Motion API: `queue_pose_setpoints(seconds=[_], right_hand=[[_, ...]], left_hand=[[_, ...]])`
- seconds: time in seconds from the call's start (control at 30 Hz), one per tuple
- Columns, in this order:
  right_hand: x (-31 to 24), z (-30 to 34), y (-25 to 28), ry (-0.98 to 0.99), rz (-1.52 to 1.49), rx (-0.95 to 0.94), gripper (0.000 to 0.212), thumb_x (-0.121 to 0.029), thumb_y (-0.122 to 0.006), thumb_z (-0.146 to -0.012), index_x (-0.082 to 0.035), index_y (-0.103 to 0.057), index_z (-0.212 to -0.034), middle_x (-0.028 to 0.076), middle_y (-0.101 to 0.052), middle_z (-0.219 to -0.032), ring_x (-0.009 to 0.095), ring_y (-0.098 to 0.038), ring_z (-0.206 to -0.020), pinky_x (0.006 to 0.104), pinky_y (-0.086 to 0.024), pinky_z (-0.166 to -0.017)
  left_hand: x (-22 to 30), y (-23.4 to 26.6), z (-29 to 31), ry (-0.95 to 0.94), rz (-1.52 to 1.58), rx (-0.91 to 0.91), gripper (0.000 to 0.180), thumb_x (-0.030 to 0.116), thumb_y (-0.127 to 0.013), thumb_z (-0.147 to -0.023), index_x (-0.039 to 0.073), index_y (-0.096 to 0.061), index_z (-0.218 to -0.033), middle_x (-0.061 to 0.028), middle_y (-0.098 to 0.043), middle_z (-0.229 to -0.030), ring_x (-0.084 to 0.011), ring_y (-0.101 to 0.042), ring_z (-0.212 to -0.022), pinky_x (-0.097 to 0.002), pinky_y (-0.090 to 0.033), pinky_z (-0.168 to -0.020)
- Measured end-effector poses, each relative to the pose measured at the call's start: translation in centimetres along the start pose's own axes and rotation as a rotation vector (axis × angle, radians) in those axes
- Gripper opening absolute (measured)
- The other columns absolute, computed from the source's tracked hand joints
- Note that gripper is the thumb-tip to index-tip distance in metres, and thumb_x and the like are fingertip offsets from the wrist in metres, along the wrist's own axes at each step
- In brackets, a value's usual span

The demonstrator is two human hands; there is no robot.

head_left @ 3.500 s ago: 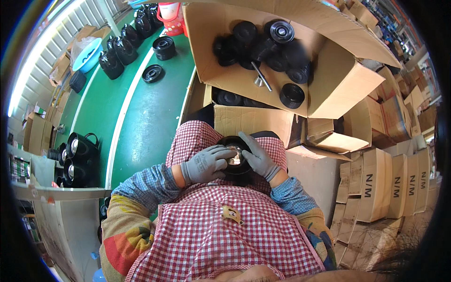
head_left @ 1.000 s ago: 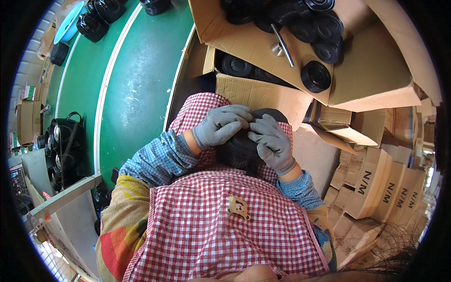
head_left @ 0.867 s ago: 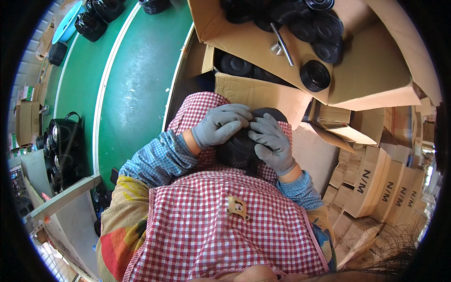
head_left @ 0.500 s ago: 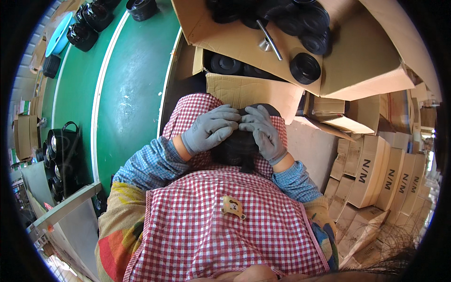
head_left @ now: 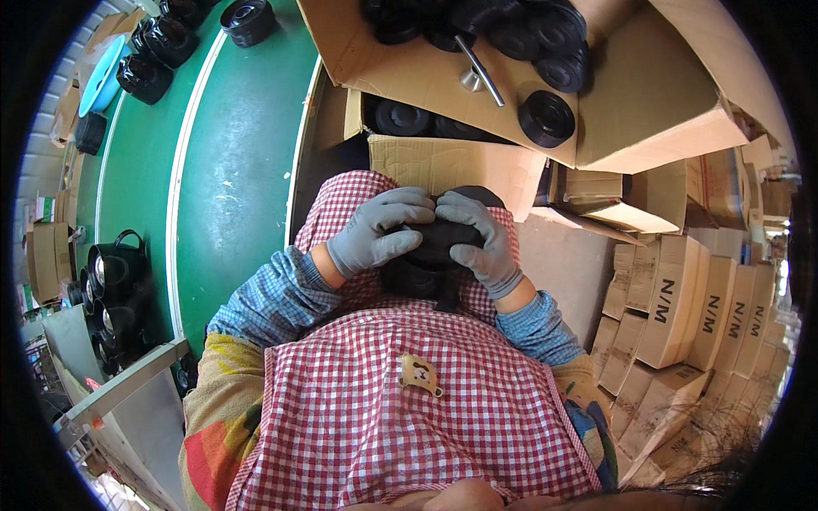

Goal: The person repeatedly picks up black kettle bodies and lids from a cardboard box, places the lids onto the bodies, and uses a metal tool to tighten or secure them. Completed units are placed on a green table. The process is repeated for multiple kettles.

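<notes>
My left hand (head_left: pixel 383 232), in a grey glove, curls its fingers and thumb round the near-left side of a round black part (head_left: pixel 445 243). Opposite it my right hand (head_left: pixel 479 237), gloved alike, grips the same part with fingers over the top and thumb on the near side. The part is held above my lap. Beneath it lies a larger dark object (head_left: pixel 409 279), with a stubby piece toward my apron; its kind I cannot make out. Both hands' fingertips meet near the part's far edge.
A cardboard box (head_left: pixel 630 111) ahead bears a heap of black round parts (head_left: pixel 545 43), a single black ring-shaped part (head_left: pixel 546 118) and a metal rod tool (head_left: pixel 480 72). Left runs a green conveyor belt (head_left: pixel 243 170) with black pots (head_left: pixel 115 272). Cartons (head_left: pixel 673 302) are stacked at right.
My right hand has turned and its thumb has spread to the near side, so more of the round black part shows. The left hand stays nearly in place.
</notes>
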State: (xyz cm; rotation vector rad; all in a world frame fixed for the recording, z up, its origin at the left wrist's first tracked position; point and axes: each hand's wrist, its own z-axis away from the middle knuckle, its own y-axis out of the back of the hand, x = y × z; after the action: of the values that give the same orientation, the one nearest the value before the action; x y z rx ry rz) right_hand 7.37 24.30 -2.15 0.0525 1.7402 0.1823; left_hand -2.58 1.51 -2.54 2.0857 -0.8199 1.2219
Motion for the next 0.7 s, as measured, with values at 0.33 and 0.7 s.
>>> queue_pose_setpoints(seconds=[0.33,0.7], right_hand=[[1.9,0.0,0.7,0.086,0.092,-0.085,0.071,-0.053,-0.086,-0.071,-0.007,-0.073,-0.123,0.017,-0.06,-0.14,0.039,-0.04,-0.145,0.052,-0.027,-0.121],[0.9,-0.1,1.1,0.049,0.11,-0.113,0.07,-0.052,-0.088,-0.071,-0.009,-0.073,-0.124,0.018,-0.058,-0.143,0.039,-0.038,-0.146,0.0526,-0.026,-0.122]], left_hand=[[-1.1,0.2,-0.4,-0.173,-0.144,0.006,0.021,0.014,-0.059,-0.096,-0.001,-0.071,-0.104,-0.0187,-0.068,-0.116,-0.0366,-0.063,-0.115,-0.048,-0.048,-0.104],[-1.4,0.3,-0.8,-0.194,-0.133,-0.025,0.023,0.015,-0.058,-0.098,-0.001,-0.072,-0.104,-0.0167,-0.07,-0.113,-0.0373,-0.062,-0.115,-0.0488,-0.047,-0.104]])
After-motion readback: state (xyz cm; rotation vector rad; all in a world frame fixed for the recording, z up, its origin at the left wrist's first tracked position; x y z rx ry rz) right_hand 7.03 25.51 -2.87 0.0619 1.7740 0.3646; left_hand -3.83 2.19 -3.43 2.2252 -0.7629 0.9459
